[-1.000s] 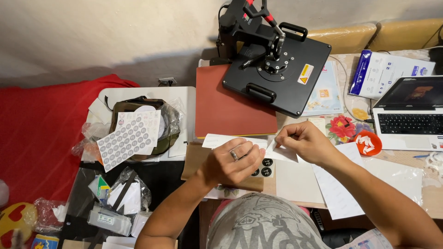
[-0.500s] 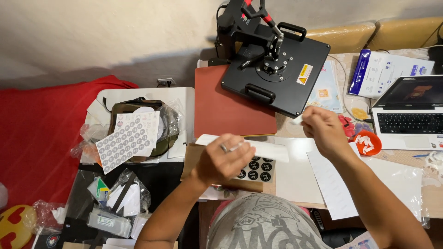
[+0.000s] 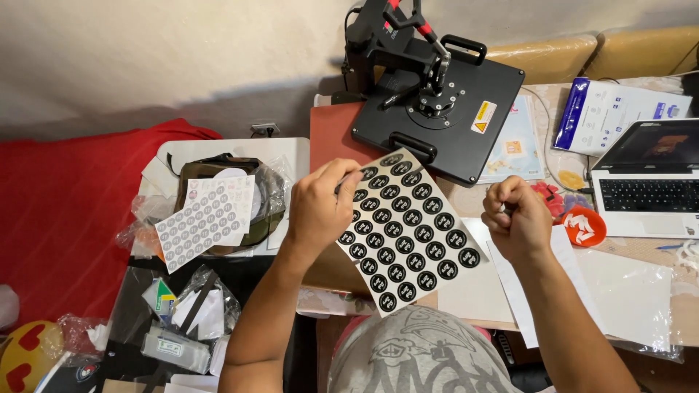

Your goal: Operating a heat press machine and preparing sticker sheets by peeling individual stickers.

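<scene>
My left hand (image 3: 318,208) pinches the top left edge of a white sheet of round black stickers (image 3: 405,231) and holds it tilted above the table. My right hand (image 3: 515,217) is curled to the right of the sheet, fingertips pressed together on something too small to make out. A grey cap (image 3: 419,353) shows at the bottom edge, below the sheet. White paper sheets (image 3: 632,295) lie on the table under my right forearm.
A black heat press (image 3: 438,104) with its red mat (image 3: 332,133) stands behind the sheet. A laptop (image 3: 650,178) and a white box (image 3: 613,111) are at right. At left, another sticker sheet (image 3: 205,220) rests on an olive bag (image 3: 261,193), above plastic-wrapped items (image 3: 188,313).
My left hand has lifted the black sticker sheet off the table and turned its face up toward the camera. My right hand drew back to the right, away from the sheet.
</scene>
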